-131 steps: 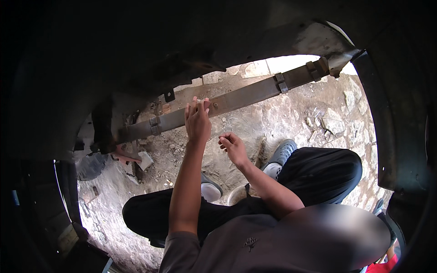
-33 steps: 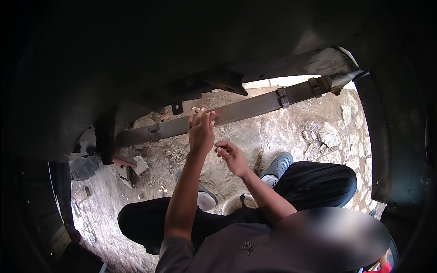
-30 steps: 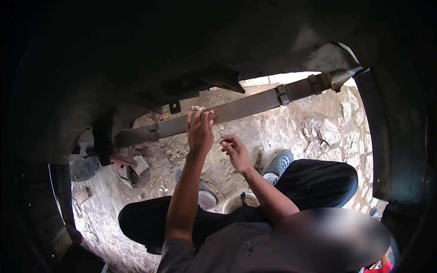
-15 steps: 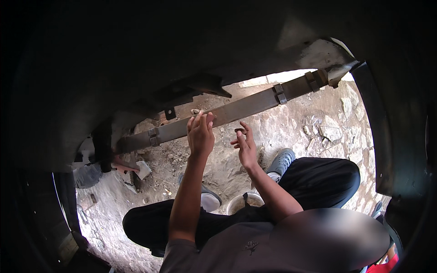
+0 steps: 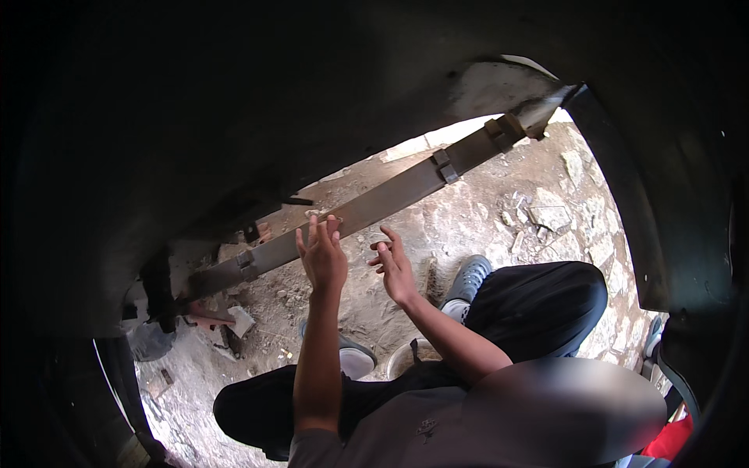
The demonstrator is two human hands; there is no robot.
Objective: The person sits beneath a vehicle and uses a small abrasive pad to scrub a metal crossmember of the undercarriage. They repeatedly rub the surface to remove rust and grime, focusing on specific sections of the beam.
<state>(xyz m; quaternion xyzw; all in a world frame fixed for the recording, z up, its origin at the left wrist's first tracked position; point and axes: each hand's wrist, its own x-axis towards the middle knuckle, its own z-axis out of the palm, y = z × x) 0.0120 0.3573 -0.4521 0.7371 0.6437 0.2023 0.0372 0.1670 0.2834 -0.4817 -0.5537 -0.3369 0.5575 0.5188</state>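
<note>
across the middle, a long, flat, straight grey-brown metal bar, slanting from low on the left to high on the right. looks smooth and a little shiny in the middle, darker and dirtier toward both ends. has a blocky dark metal clip near the left end, and two more like it near the right end. above it in view, a big dark curved panel; behind it, pale dusty ground with broken stones. in front of the bar, left of its middle, the left hand, fingers up and a bit spread, right by a small flat red-brown piece; cannot tell whether pinched or just touched. lower and to the right, apart from the bar, the right hand, fingers half bent, with something small and dark by the fingertips, too tiny to name; cannot tell whether held. farther down, a grey-blue shoe and a round pale tub.
</note>
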